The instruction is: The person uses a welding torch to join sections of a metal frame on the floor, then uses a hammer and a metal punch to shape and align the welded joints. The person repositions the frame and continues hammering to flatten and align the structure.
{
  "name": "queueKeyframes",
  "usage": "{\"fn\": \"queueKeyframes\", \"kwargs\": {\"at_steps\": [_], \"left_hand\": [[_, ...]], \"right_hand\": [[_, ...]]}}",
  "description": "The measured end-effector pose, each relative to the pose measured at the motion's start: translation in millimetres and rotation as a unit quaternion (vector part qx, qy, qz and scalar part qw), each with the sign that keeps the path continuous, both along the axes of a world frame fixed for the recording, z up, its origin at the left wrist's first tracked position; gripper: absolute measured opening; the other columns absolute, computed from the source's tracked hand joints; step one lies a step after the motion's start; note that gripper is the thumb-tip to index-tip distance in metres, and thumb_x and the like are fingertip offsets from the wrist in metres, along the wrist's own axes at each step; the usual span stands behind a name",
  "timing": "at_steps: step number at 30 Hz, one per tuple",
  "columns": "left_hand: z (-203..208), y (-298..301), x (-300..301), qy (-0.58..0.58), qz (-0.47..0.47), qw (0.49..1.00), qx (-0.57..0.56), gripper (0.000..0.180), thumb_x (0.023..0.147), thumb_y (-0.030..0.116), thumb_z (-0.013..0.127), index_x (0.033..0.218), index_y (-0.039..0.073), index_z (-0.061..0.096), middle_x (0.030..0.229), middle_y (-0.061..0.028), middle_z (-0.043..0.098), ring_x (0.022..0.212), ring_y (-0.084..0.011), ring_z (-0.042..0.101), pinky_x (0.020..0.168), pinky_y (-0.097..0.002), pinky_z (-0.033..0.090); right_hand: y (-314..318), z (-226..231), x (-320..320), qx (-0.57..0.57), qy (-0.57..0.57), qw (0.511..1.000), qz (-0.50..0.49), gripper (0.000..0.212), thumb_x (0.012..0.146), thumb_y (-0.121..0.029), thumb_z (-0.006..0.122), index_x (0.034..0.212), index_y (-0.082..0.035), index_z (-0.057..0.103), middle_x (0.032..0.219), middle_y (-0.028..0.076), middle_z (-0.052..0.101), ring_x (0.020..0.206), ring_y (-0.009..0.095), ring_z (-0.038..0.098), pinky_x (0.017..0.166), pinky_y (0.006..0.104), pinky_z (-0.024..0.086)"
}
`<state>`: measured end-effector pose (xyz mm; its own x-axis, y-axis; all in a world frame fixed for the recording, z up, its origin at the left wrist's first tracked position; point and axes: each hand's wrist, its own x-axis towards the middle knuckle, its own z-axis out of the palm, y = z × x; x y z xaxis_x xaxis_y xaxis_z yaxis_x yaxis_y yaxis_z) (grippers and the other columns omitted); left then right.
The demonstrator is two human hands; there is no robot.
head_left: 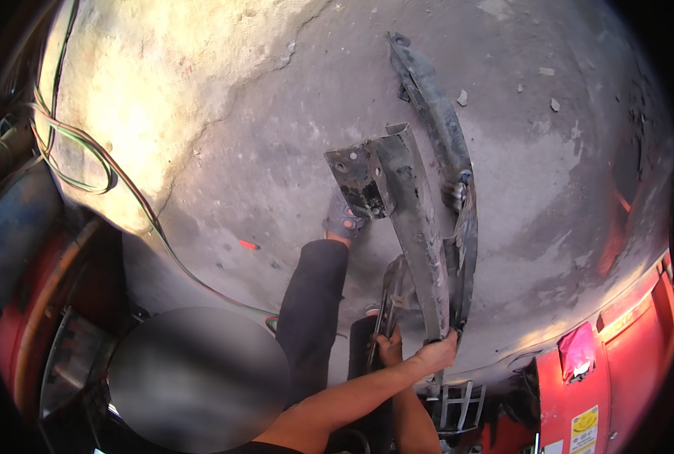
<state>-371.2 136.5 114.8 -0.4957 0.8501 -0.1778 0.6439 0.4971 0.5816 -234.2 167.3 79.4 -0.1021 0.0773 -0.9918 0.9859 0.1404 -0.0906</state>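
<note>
A long grey metal channel beam (pixel 420 242) with a bolt-holed end plate (pixel 356 178) slants up from my hands. My left forearm crosses over my right one, and my left hand (pixel 437 354) is closed on the beam's near end. Left of it, my right hand (pixel 388 349) is wrapped round the lower part of a narrow dark metal piece (pixel 390 299), whose exact kind I cannot make out. Just right of the beam lies a longer, curved, dark metal bar (pixel 431 106). Its near end runs close to my left hand, and whether they touch is unclear.
Red and green hoses (pixel 136 193) run along the left. A small red object (pixel 248 244) and loose stones (pixel 555 105) lie on the concrete floor. A shod foot (pixel 344 219) stands behind the end plate. Red panels (pixel 579 408), a pink bag (pixel 577 349) and a metal rack (pixel 462 408) are lower right.
</note>
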Motion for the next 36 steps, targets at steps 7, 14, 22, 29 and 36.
{"fn": "queueKeyframes", "kwargs": {"at_steps": [7, 14, 22, 29, 36], "left_hand": [[-2.9, 8.0, 12.0, -0.065, -0.021, 0.997, -0.023, 0.029, 0.087, 0.025, 0.060, 0.099, 0.006, 0.078, 0.102, -0.0135, 0.074, 0.103, -0.0338, 0.066, 0.100, -0.0527, 0.044], [-10.6, -23.8, 9.5, -0.005, -0.037, 0.997, -0.071, 0.038, 0.095, 0.026, 0.054, 0.119, 0.000, 0.065, 0.125, -0.0224, 0.066, 0.114, -0.0410, 0.063, 0.104, -0.0574, 0.042], [-29.1, -28.4, 24.1, -0.101, -0.071, 0.986, -0.108, 0.034, 0.092, 0.024, 0.056, 0.122, 0.009, 0.060, 0.106, -0.0144, 0.065, 0.109, -0.0315, 0.060, 0.104, -0.0538, 0.040], [-36.4, -31.7, 15.6, -0.133, -0.131, 0.970, -0.157, 0.050, 0.087, 0.019, 0.062, 0.136, 0.012, 0.055, 0.113, -0.0110, 0.060, 0.110, -0.0274, 0.058, 0.102, -0.0485, 0.042], [-39.3, -28.9, 9.1, -0.134, -0.183, 0.955, -0.191, 0.071, 0.076, 0.009, 0.068, 0.145, 0.010, 0.050, 0.111, -0.0105, 0.059, 0.106, -0.0275, 0.057, 0.097, -0.0492, 0.043]], "right_hand": [[12.0, -11.9, 20.3, 0.020, 0.016, 1.000, 0.017, 0.048, 0.085, -0.006, 0.064, 0.131, -0.007, 0.051, 0.081, 0.009, 0.063, 0.061, 0.019, 0.064, 0.053, 0.0345, 0.054], [13.8, -31.8, 86.1, 0.119, 0.108, 0.978, 0.134, 0.047, 0.086, -0.009, 0.067, 0.130, -0.003, 0.054, 0.093, 0.012, 0.068, 0.078, 0.026, 0.070, 0.069, 0.0393, 0.056], [-34.3, -19.8, 89.2, 0.093, 0.077, 0.992, -0.030, 0.035, 0.089, -0.011, 0.067, 0.121, 0.001, 0.059, 0.090, 0.013, 0.069, 0.078, 0.025, 0.069, 0.069, 0.0395, 0.055], [-37.5, -12.0, 87.5, 0.014, 0.024, 0.983, -0.181, 0.027, 0.092, -0.013, 0.068, 0.113, 0.004, 0.063, 0.088, 0.014, 0.070, 0.078, 0.024, 0.069, 0.070, 0.0397, 0.054], [-33.8, -23.1, 126.6, -0.013, -0.068, 0.914, -0.399, 0.014, 0.094, -0.004, 0.066, 0.104, 0.004, 0.061, 0.088, 0.011, 0.068, 0.069, 0.019, 0.066, 0.060, 0.0342, 0.051]]}}
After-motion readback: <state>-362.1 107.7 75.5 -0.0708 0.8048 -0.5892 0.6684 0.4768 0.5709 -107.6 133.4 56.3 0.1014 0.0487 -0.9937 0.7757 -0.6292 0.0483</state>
